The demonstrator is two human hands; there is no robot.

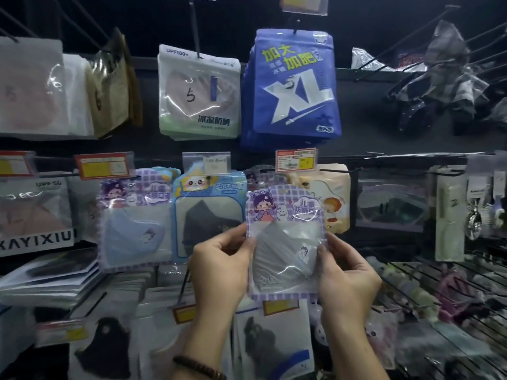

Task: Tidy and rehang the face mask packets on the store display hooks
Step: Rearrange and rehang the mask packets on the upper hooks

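Observation:
I hold a purple-checked children's mask packet (285, 239) with a grey mask inside, upright in front of the display. My left hand (219, 267) pinches its left edge and my right hand (347, 278) pinches its right edge. Behind it hang a matching purple packet (131, 220) with a light blue mask, a blue packet (208, 215) with a dark mask, and a cream cartoon packet (333, 198). A black hook (340, 170) runs above the cream packet, behind an orange price tag (296, 159).
Above hang a white-green packet (199, 94) marked 5 and a stack of blue XL packets (295, 86). More packets fill the left and lower rows. Bare wire hooks (428, 53) and a wire rack (450, 292) with soft goods stand at the right.

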